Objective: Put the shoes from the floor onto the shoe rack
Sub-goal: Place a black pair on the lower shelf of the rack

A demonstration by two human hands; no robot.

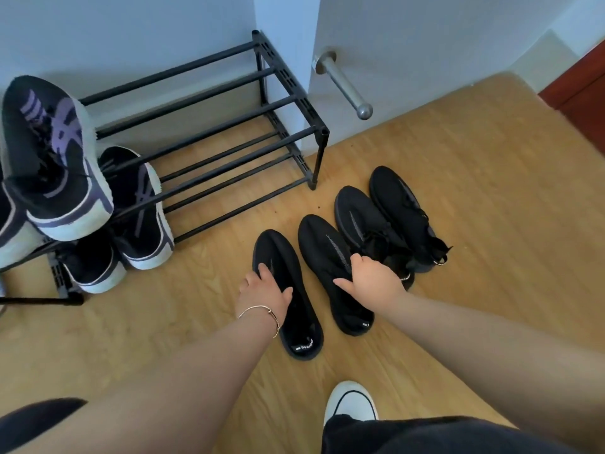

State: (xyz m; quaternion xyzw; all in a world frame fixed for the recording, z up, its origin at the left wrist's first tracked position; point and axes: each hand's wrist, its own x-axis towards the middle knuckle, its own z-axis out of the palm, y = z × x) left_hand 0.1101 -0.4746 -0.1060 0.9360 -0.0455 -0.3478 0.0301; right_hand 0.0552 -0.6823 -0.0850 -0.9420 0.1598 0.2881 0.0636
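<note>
While both of my hands are down on the nearer pair of black slip-on shoes, I judge this to be the pick-up step, with nothing lifted yet. My left hand (263,290) lies flat over the top of the left slip-on (288,299), fingers spread and curling over its far edge, thumb on the near side; it touches the shoe but I cannot tell if it grips. My right hand (373,278) covers the opening of the right slip-on (327,257), fingers bent down out of sight on the far side, so whether they hold the collar I cannot tell.

Both shoes sit flat on the wooden floor (474,191), just in front of the shoe rack (229,126). A second black pair (393,211), laced, waits just beyond them on the floor. Next, I think, each hand must pinch a shoe and carry it left and up to the rack's bare bars; the black-and-purple trainers (55,152) already crowd its left end.

The slip-ons look soft, knitted, all black, low and limp, with a small white label at each heel.
</note>
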